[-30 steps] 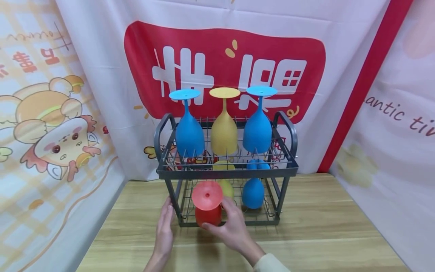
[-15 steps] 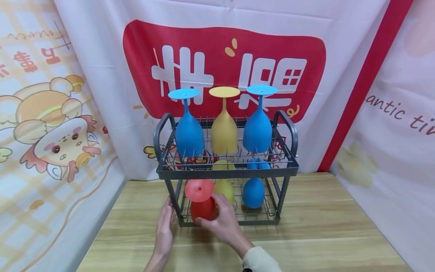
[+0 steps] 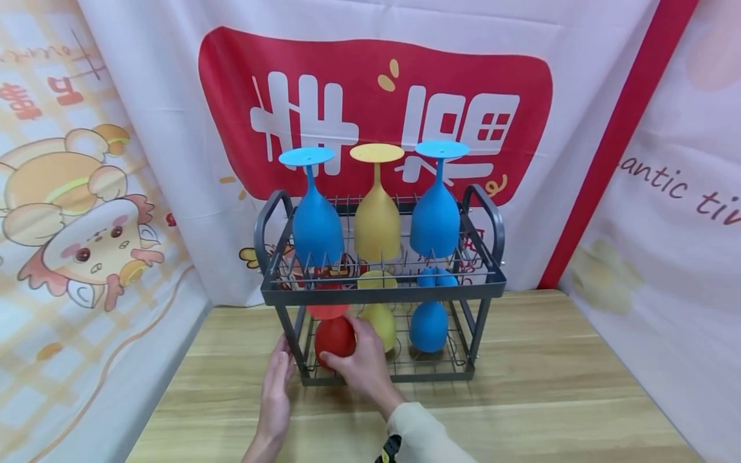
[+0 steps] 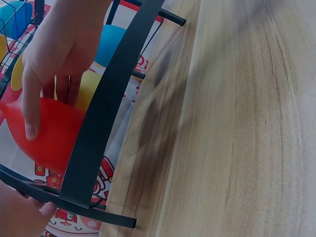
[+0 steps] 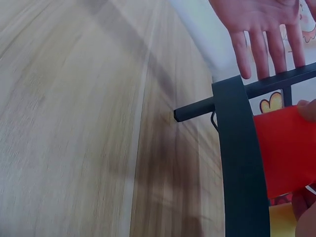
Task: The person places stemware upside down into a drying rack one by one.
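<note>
My right hand (image 3: 363,361) grips an upside-down red goblet (image 3: 334,341) by its bowl, inside the lower tier of a dark two-tier rack (image 3: 382,296), at the left. The upper tier's front bar partly covers the goblet's foot. In the left wrist view, thumb and fingers of the right hand (image 4: 64,54) lie round the red bowl (image 4: 52,131). My left hand (image 3: 274,399) rests against the rack's left side post. Its fingers are straight in the right wrist view, where the left hand (image 5: 266,29) touches the rack frame.
Beside the red goblet, a yellow goblet (image 3: 379,325) and a blue goblet (image 3: 429,326) stand inverted in the lower tier. Above, a blue (image 3: 318,231), a yellow (image 3: 377,225) and another blue goblet (image 3: 435,222) stand inverted. The wooden table (image 3: 550,386) meets a printed cloth backdrop (image 3: 370,19).
My right hand has carried the red goblet leftward and deeper into the lower tier, its foot passing beneath the upper front bar. My left hand stays against the post.
</note>
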